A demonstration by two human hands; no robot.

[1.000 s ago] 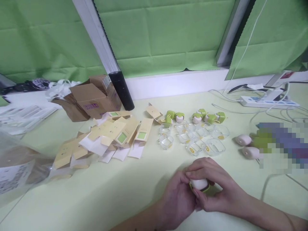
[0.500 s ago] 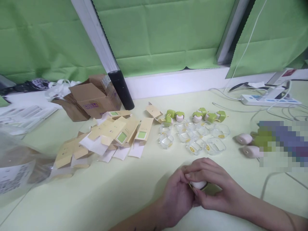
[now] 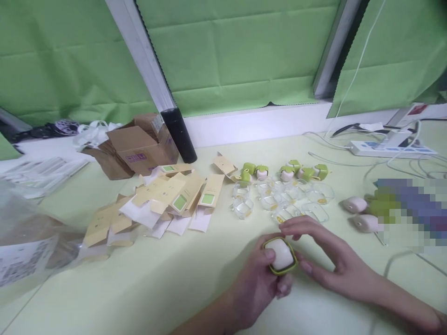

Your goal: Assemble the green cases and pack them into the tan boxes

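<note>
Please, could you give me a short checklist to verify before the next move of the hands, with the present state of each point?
1. Left hand holds the white piece: ok, its thumb presses on the face.
2. White piece sits fully inside the green rim: cannot tell; the thumb covers part of the edge.
3. Right hand is open: ok, thumb and fingers are spread.
4. Right hand is off the green rim: cannot tell; the fingertips are too near it.
5. Left hand is apart from the cartons: ok.
6. Right hand is off the clear plastic pieces: cannot tell; it overlaps them in view.
</note>
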